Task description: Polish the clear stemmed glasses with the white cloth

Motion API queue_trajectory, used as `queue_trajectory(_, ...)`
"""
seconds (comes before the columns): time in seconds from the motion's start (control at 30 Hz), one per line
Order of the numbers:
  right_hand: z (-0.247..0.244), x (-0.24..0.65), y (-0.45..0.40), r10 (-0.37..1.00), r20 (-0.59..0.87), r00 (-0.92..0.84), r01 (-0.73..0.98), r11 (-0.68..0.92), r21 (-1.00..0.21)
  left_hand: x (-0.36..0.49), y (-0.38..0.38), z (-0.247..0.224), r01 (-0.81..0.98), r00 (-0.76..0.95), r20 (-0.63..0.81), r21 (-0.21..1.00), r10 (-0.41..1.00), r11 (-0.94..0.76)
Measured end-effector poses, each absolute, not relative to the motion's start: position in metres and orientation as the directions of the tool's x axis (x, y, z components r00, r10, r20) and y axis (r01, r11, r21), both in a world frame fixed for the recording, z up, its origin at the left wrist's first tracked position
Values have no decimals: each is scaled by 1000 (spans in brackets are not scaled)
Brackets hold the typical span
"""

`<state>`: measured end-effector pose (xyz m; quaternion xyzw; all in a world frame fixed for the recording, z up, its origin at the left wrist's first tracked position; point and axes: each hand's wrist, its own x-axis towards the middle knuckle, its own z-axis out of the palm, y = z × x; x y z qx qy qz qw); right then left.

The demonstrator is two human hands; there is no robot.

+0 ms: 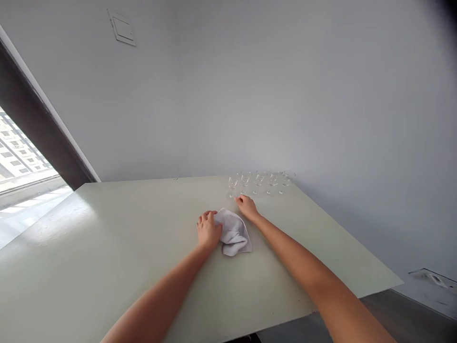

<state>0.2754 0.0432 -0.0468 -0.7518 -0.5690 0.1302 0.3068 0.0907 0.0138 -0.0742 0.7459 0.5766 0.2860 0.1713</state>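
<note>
A crumpled pale cloth (233, 233) lies on the light table between my forearms. My left hand (209, 229) is closed on the cloth's left edge, its fingers curled over it. Beyond the cloth, my right hand (246, 206) reaches to the base of the nearest wine glass (232, 185), at the left end of the glasses. Its fingers are curled together at the glass's foot; the exact contact is too small to make out. Several more clear stemmed glasses (273, 182) stand upright to the right of it, near the table's back edge.
The pale table (124, 247) reaches the grey wall (232, 95) behind the glasses. Its right edge runs diagonally toward me, with a wall socket (436, 280) low beyond it. A window (21, 152) is at the far left, and a switch plate (123, 28) is high on the wall.
</note>
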Motion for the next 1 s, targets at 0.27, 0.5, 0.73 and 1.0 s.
queue_trajectory(0.27, -42, 239, -69, 962, 273, -28, 918, 133, -372, 83, 20, -68, 764, 283, 156, 560, 946, -321)
queue_trajectory(0.5, -33, 256, -83, 957, 290, 23, 926, 89, -368, 86, 26, -41, 519, 272, 102, 822, 957, -235)
queue_trajectory(0.73, 13, 230, -126, 876, 404, -262, 907, 367, -206, 69, 51, 2, 314, 272, 207, 904, 940, -290)
queue_trajectory(1.0, 8, 218, -132, 931, 201, -306, 795, 366, -483, 44, 5, -36, 735, 365, 303, 487, 880, -472)
